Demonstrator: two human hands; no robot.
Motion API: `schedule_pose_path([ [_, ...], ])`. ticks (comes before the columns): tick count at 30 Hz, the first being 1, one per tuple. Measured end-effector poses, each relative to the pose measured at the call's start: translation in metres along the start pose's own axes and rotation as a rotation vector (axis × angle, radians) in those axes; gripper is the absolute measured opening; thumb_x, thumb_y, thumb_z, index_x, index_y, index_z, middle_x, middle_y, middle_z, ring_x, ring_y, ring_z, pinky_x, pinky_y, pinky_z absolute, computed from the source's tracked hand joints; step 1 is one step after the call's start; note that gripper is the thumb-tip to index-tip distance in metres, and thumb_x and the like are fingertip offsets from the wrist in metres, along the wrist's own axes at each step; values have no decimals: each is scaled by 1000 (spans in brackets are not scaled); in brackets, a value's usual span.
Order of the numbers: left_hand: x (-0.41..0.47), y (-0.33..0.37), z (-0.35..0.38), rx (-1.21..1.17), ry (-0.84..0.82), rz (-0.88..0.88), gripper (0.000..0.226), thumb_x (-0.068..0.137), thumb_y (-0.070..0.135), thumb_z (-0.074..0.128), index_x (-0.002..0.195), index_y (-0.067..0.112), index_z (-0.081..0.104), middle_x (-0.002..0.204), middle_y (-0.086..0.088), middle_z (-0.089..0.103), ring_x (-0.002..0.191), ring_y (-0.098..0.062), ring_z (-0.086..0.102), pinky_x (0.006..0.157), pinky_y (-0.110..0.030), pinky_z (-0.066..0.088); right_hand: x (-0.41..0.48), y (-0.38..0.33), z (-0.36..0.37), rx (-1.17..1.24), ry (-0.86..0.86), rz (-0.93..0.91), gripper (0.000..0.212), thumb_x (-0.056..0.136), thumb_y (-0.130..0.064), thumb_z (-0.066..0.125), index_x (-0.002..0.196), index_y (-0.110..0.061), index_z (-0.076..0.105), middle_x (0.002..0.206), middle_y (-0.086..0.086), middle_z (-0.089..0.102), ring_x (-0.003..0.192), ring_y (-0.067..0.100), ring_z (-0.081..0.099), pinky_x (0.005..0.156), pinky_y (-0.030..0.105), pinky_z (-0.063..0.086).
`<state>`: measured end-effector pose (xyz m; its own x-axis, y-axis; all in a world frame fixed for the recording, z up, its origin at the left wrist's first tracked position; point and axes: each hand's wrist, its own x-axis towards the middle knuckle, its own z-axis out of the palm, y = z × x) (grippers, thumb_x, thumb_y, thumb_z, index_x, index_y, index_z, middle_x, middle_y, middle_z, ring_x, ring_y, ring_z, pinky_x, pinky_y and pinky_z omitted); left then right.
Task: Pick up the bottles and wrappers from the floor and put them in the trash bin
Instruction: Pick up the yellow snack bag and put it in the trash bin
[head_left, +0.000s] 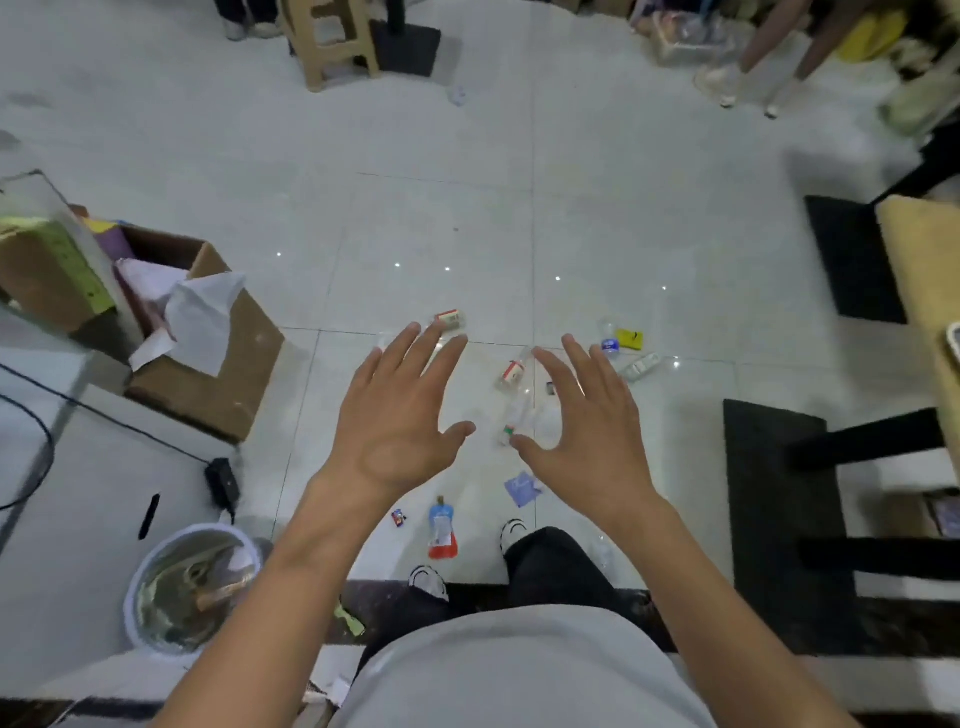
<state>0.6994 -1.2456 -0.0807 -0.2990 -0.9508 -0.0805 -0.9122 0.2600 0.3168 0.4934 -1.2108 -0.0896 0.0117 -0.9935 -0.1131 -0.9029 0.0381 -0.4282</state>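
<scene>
Hands: our left hand (400, 415) and right hand (587, 431) spread, fingers apart, empty | Litter: bottles (511, 371), wrappers (521, 488) lie on floor (467, 208) ahead; bin (128, 597) at our left | Handling: we judge bottles light, crushable; grip mid-body

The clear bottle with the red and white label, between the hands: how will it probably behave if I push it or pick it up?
The clear bottle lies on its side on the glossy tile floor, so a push would probably roll it. It looks empty, so likely light. Its clear wall may dent if squeezed.
</scene>
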Motion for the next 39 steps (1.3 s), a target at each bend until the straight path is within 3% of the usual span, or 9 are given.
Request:
schedule_pose_path([
  [8,46,79,9,36,-51,328,89,87,56,65,158,33,17,167,7,12,154,-18,8,122,-41,20,-41,60,-55,-26,178,330,84,88,-50,69,155,-41,20,169,-12,-2,155,15,-8,122,37,-4],
  [16,103,167,10,58,-57,507,89,85,53,68,158,32,21,167,5,15,154,-19,11,121,-42,22,-54,125,-97,10,265,435,86,86,-52,71,155,-41,21,167,-13,-3,155,14,-9,122,37,-3],
  [31,162,291,41,109,-71,457,90,85,53,68,158,34,19,167,7,14,153,-18,12,119,-43,28,-19,248,-166,65,235,342,85,86,-47,71,155,-41,22,168,-12,-5,155,16,-11,126,43,7],
  [39,206,317,47,94,-66,420,88,85,52,68,157,35,19,167,9,12,153,-17,11,115,-45,30,18,285,-182,194,353,298,79,84,-33,77,150,-40,33,165,-13,16,153,13,8,121,40,22],
])
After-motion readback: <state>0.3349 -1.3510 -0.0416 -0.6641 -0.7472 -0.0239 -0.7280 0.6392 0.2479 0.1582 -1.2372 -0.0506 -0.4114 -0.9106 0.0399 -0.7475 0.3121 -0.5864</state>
